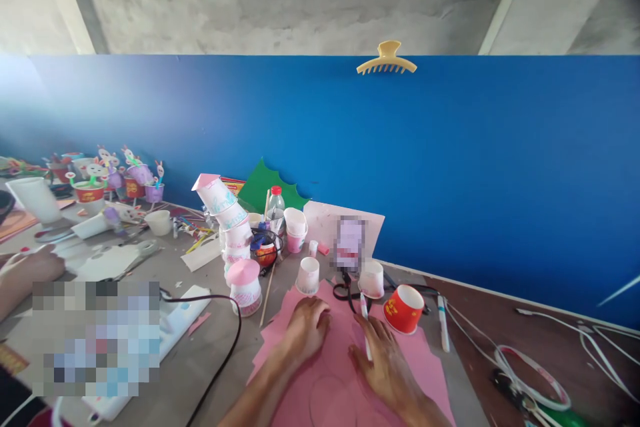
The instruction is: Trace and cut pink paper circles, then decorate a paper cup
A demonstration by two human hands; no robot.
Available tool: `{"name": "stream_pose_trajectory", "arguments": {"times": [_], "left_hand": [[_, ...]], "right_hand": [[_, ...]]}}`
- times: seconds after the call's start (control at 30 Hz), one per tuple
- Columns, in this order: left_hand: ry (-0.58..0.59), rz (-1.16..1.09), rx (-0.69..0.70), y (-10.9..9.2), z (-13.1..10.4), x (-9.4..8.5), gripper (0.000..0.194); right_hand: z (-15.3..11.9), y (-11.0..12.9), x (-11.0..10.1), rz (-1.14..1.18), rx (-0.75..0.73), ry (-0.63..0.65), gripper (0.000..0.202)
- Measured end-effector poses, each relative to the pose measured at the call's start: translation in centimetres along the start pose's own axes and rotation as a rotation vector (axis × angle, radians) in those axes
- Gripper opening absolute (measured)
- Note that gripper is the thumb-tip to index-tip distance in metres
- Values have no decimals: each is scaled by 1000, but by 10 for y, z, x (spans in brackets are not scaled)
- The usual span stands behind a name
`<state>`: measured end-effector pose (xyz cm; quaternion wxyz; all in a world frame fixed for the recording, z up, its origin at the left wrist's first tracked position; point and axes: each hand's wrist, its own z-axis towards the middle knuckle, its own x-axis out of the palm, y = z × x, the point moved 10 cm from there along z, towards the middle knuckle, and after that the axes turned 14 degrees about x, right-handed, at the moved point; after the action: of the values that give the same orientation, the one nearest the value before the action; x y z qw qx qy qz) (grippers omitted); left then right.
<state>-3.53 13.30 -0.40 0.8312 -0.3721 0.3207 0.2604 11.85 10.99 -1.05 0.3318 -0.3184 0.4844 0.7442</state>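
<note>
A stack of pink paper [320, 373] with uneven edges lies before me, a faint circle drawn on the top sheet near its lower edge. My left hand [307, 330] rests on the paper with bent fingers closed against it, just below a white paper cup [309, 275]. On the right of the stack lies my right hand [383, 353], palm down, a white marker [364, 307] caught among its fingers with one end pointing away from me. Beyond this hand stand another white paper cup [371, 279] and a red paper cup [404, 309].
A leaning tower of paper cups [235, 230] and a pink-roofed cup [245, 287] stand left. A phone [349, 243] leans on pale card at the back. A black cable [240, 327] crosses the table. At far left is another person's hand [37, 270]. A blue partition [475, 167] rises behind.
</note>
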Motion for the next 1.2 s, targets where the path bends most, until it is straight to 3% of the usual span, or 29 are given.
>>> {"name": "stream_pose_trajectory", "arguments": {"times": [0.17, 0.43, 0.6, 0.73, 0.8, 0.9, 1.03, 1.2], "left_hand": [[21, 22, 1, 0, 0, 3, 22], [85, 45, 14, -1, 1, 8, 23], [104, 50, 35, -2, 2, 9, 19], [121, 40, 53, 0, 4, 12, 18], [132, 37, 48, 2, 3, 14, 19], [138, 33, 39, 5, 2, 15, 20], [148, 30, 38, 5, 3, 15, 19], [160, 28, 46, 4, 5, 13, 20]], "right_hand": [[6, 4, 15, -98, 20, 100, 45], [4, 1, 23, -61, 39, 102, 47], [1, -17, 1, 64, 44, 6, 39], [-16, -49, -22, -7, 129, -41, 40], [-28, -65, -27, -113, 189, -12, 48], [-44, -79, -22, -268, 280, 136, 65], [-55, -78, -20, -353, 361, 276, 69], [-58, -61, -31, -304, 321, 219, 60]]}}
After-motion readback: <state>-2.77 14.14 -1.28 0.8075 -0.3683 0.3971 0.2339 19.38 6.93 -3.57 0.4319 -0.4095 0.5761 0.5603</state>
